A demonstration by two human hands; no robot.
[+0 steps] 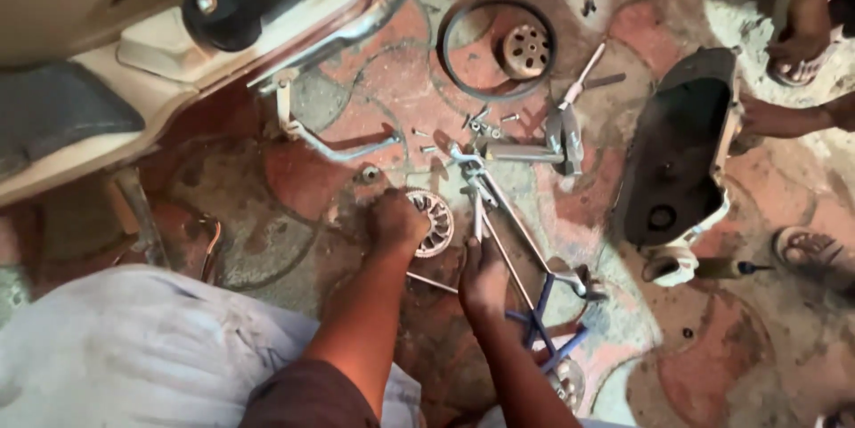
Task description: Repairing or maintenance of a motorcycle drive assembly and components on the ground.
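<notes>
Two hands work close together on the tiled floor (294, 179), low in the middle of the view. At far left the cream scooter body (107, 63) and its bent metal stand (329, 138) crowd in, and the person's pale trouser leg (134, 348) fills the lower left corner. The left hand (396, 221) is cupped and closed over the rim of a finned metal disc (432, 223) lying flat on the floor; if that grip loosens, I judge the disc could turn or skid on the smooth tile. Just beside it, the right hand (483, 278) is wrapped around the thin rods of a long metal tool (499, 214) that reaches up past the disc; whether the tool bites on the disc I cannot tell, and a slip there might drive the rods toward the left-hand knuckles. Blue-handled pliers (543, 330) lie touching the tool's lower end, where they could snag it. Loose bolts (481, 125) are scattered just above, easy to kick away. Further up sit a rubber belt (499, 40) ringing a small perforated hub (525, 49), and a wrench (570, 121). To the right rests a black engine cover (677, 156), then another person's sandalled foot (806, 245) near a screwdriver (726, 269).
</notes>
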